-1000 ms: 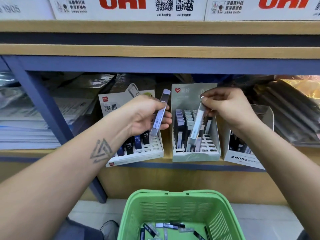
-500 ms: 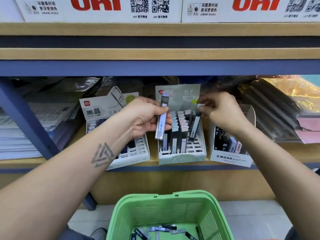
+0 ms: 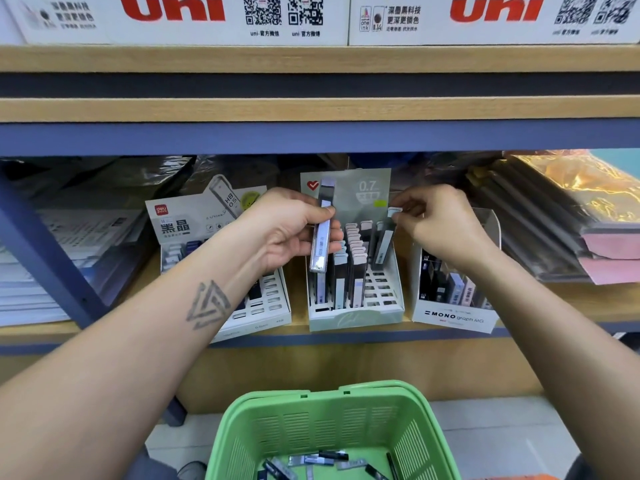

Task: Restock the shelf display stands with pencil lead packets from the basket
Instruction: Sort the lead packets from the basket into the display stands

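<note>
While left hand [image 3: 291, 233] grips one packet [image 3: 322, 233] (upright), right hand [image 3: 440, 226] pinches another [image 3: 386, 242].

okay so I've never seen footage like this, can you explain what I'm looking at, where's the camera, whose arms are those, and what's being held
There is no robot here. The camera is worn on a person's head and looks forward and down, so the two arms are that person's own.

They face a shop shelf holding three display stands. The left hand grips one lead packet upright in front of the middle stand, marked 0.7. The right hand pinches the top of a second packet whose lower end is down among that stand's slots. The left stand and the right stand, marked MONO, flank it. Below sits a green basket with more packets in its bottom.
</note>
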Demonstrator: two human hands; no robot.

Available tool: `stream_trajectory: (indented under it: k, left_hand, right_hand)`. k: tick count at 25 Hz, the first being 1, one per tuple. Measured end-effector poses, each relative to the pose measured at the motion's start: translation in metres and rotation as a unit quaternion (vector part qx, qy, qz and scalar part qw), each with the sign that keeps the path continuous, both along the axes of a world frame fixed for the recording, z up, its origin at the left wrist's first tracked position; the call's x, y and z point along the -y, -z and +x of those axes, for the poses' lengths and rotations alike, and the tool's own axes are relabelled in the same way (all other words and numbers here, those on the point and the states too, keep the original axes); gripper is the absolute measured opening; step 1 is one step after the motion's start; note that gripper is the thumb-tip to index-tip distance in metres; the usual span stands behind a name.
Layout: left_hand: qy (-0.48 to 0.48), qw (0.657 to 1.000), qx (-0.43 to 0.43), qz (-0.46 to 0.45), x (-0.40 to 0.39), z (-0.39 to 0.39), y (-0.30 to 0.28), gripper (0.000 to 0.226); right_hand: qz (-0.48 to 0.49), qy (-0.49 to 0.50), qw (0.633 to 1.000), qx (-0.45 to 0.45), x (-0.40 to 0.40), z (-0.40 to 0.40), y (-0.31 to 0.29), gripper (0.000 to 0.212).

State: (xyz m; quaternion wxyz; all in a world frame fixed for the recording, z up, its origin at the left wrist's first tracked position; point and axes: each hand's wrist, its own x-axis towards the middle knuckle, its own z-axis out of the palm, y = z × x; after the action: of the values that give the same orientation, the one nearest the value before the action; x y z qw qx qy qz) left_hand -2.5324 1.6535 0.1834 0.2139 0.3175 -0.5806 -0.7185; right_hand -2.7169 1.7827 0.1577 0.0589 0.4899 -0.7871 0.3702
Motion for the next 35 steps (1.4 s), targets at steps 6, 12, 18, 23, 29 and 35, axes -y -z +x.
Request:
stream_trajectory:
  k: [6, 12, 18, 23, 29, 35]
  left_hand:
    - [-0.003, 1.0, 0.002, -0.012, 0.0, -0.007, 0.002, 0.037]
    - [0.0, 1.0, 0.01, -0.023, -0.002, -0.016, 0.003, 0.034]
    - [0.004, 0.999, 0.02, -0.026, -0.004, -0.023, 0.007, 0.027]
    - [0.01, 0.999, 0.024, -0.026, -0.005, -0.025, 0.008, 0.018]
    - [0.013, 0.999, 0.024, -0.026, -0.005, -0.025, 0.008, 0.027]
    - [0.026, 0.999, 0.024, -0.025, -0.006, -0.023, 0.01, 0.033]
  right_hand:
    - [-0.002, 0.009, 1.0, -0.006, -0.001, -0.007, -0.001, 0.018]
    - [0.017, -0.001, 1.0, -0.004, 0.001, -0.003, 0.005, 0.019]
    - [0.061, -0.032, 0.997, 0.026, -0.004, 0.001, -0.004, 0.014]
    - [0.061, -0.025, 0.997, 0.036, -0.003, -0.006, -0.004, 0.016]
    - [0.044, -0.007, 0.998, -0.04, 0.008, -0.008, 0.019, 0.014]
    - [0.072, 0.019, 0.994, -0.082, 0.013, -0.005, 0.022, 0.029]
